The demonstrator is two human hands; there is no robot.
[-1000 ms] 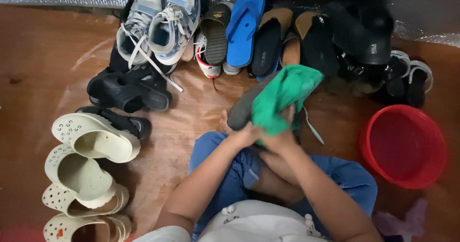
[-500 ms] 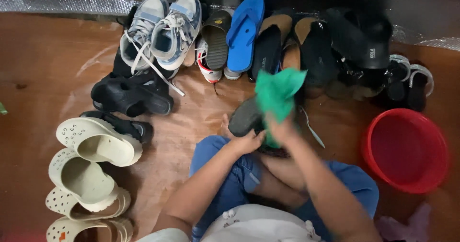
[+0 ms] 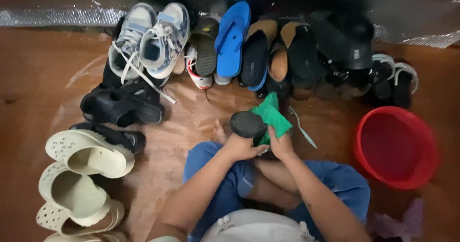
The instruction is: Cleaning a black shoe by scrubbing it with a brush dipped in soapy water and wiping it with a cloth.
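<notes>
- Since the earlier frame, the green cloth (image 3: 271, 115) has come down from its raised position and now lies against the dark shoe (image 3: 247, 124).
- Left hand (image 3: 242, 147): fingers closed around the near end of the dark shoe, sole turned up.
- Right hand (image 3: 281, 145): fingers pinching the green cloth, pressing it to the shoe's right side.
- Dark shoe position: mid-scene, above the person's crossed legs, near the row of footwear.
- Toothbrush (image 3: 302, 127): on the floor, just right of the cloth.
- Red basin (image 3: 396, 147): on the floor, further right.
- Cream clogs (image 3: 86, 153): near left.
- Blue flip-flop (image 3: 232, 38): far centre.
</notes>
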